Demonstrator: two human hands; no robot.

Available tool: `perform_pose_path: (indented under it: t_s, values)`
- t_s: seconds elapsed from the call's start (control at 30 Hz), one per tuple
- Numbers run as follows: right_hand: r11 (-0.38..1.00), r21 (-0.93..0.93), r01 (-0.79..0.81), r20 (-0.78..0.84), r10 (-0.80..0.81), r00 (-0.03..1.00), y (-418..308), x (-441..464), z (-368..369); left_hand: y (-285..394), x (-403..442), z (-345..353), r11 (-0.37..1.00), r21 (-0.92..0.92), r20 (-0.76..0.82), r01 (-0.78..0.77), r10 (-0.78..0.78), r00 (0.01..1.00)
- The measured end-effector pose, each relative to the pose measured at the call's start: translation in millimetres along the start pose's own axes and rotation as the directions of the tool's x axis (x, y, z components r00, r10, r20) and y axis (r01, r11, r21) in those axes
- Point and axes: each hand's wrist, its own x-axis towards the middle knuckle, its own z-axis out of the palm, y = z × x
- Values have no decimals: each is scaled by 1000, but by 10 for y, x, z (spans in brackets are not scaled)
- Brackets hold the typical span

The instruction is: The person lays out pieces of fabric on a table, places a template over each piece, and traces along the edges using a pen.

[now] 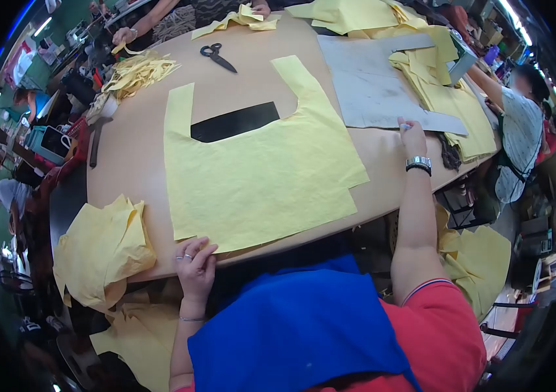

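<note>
One yellow cloth piece (258, 176) lies flat on the tabletop (127, 144). At its seven o'clock edge the left hand (195, 261) touches it; whether that grip pinches, I cannot tell. Near three o'clock, the right hand (413, 140) grips a small pale piece (406, 127) at the edge of the grey sheet (369, 85). Scissors (222, 61) lie at eleven.

Matt, lightly creased cloth is shown by the yellow panel (258, 176), a flat, smudged matt face by the grey sheet (369, 81), dark metal by the scissors (223, 62), smoothness by the counter (127, 140).
</note>
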Motion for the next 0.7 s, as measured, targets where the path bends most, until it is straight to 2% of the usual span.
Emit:
perform_pose_path:
  t_s: [0.03, 0.07, 0.1, 0.13, 0.17, 0.23, 0.33, 0.4, 0.47, 0.5, 0.57, 0.6, 0.67, 0.7]
  values:
    - [996, 87, -3, -11, 4, 1000, 80, 104, 102, -8, -30, 5, 1000, 4, -3, -8, 8, 1000]
    - [901, 425, -89, -59, 125, 990, 32, 138, 122, -15, -56, 5, 1000, 9, -6, -16, 16, 1000]
    - [688, 713, -137, -58, 253, 966, -51, 167, 118, -17, -66, 1, 1000, 14, -9, -24, 24, 1000]
    - [386, 911, -147, -7, 370, 929, -200, 126, 54, -18, -72, -5, 999, 21, -11, -30, 30, 999]
    - [-64, 998, -11, 40, 483, 875, -364, 70, 21, -17, -84, -15, 999, 29, -12, -35, 36, 999]
    - [-314, 934, -173, 282, 346, 895, -739, -3, -186, -32, -101, -9, 999, 13, -6, -39, 40, 999]
    - [92, 959, -267, 226, 317, 921, -911, 313, 13, -27, -94, -53, 996, 54, 1, -74, 74, 997]
    - [171, 980, -104, 77, 155, 985, -1074, 476, -56, 15, -71, -105, 992, 89, 11, -85, 85, 996]
    - [221, 974, 42, -47, 19, 999, -1449, 382, -377, 71, -24, -208, 990, 115, 36, -81, 77, 996]
    - [238, 965, 106, -102, -29, 994, -1740, 166, -650, 71, 12, -229, 996, 69, 9, -56, 55, 998]
    - [129, 979, 157, -140, -131, 981, -2091, -109, -982, 36, 156, -247, 1000, -26, -42, -15, 14, 999]
    - [42, 985, 170, -157, -213, 964, -2228, -237, -1114, 9, 246, -221, 986, -163, -85, 17, -32, 996]
    - [-102, 985, 140, -167, -354, 920, -2463, -543, -1344, 36, 503, -179, 884, -451, -93, 123, -184, 979]
    - [-154, 983, 100, -157, -417, 895, -2569, -732, -1455, 43, 660, -138, 781, -602, -51, 167, -246, 968]
